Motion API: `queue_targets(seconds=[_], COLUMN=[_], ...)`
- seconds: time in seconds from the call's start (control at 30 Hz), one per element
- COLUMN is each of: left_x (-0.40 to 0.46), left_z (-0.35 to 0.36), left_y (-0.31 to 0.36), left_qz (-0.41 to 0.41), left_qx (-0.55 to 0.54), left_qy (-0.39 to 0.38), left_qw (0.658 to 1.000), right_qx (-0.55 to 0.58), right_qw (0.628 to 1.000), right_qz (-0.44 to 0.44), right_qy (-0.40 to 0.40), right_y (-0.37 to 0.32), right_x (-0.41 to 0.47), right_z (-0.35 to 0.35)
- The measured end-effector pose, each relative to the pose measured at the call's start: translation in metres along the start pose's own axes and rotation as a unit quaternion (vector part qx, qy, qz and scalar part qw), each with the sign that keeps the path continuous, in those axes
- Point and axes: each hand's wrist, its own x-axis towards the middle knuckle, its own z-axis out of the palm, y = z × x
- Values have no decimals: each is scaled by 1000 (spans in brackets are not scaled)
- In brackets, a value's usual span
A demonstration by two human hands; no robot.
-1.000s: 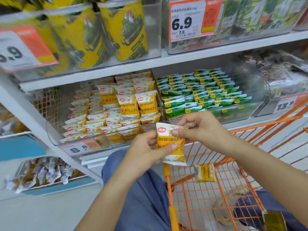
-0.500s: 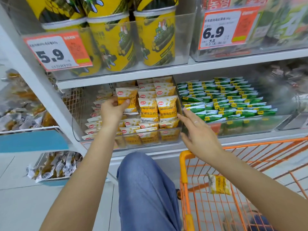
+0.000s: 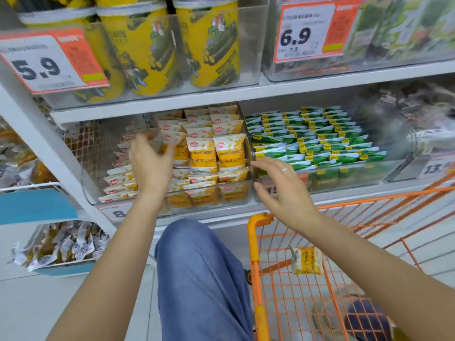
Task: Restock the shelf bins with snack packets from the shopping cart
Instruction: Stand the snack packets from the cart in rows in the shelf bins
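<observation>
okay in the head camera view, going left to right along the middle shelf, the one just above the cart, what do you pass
Wire mesh panel → left hand → clear bin of yellow snack packets → right hand → bin of green packets → blurred grey packets, too smeared to name.

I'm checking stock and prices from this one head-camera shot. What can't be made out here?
- Price tag under the yellow-packet bin, head view: the left hand's forearm covers all but an 8.
- Right-hand price tag: cut off by the frame edge after 13.
- Packets far right: motion-blurred.
- Small print on the 5.9 tag: blurred.
- Shopping cart contents: partly hidden behind the right arm.
</observation>
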Motion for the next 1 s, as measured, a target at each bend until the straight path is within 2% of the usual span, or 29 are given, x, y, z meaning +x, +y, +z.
queue_targets(seconds=[0.03,0.1,0.2,0.3,0.37,0.4,0.47,0.53,0.6,0.77,1.0], left_x=[-10,-41,-105,-161,-179,-181,-179,-178,-180,-184,-184], left_z=[-2,-4,2,21,33,37,39,41,42,45,43], left_y=[10,38,74,87,85,83,82,81,79,78,83], left_qz=[55,145,239,329,386,398,369,352,367,356,343], left_qx=[-18,-67,-130,-78,15,44,31,22,46,95,94], left_qy=[13,-36,-216,-410,-459,-456,-441,-432,-428,-424,-423], left_qw=[998,987,938,847,800,795,818,830,825,827,833], right_qx=[15,21,10,-80,-156,-194,-228,-218,-237,-301,-309], right_qw=[999,995,989,982,942,910,867,867,868,818,811], right_qz=[-22,-92,-142,-69,34,78,139,168,165,114,103], right_qy=[26,39,-44,-157,-295,-358,-420,-417,-405,-477,-486], right_y=[1,9,31,70,97,108,121,126,128,122,118], right_x=[-5,-26,-70,-107,-123,-129,-135,-135,-131,-142,-143], right_z=[-7,-21,-33,-34,-31,-29,-25,-19,-13,3,7])
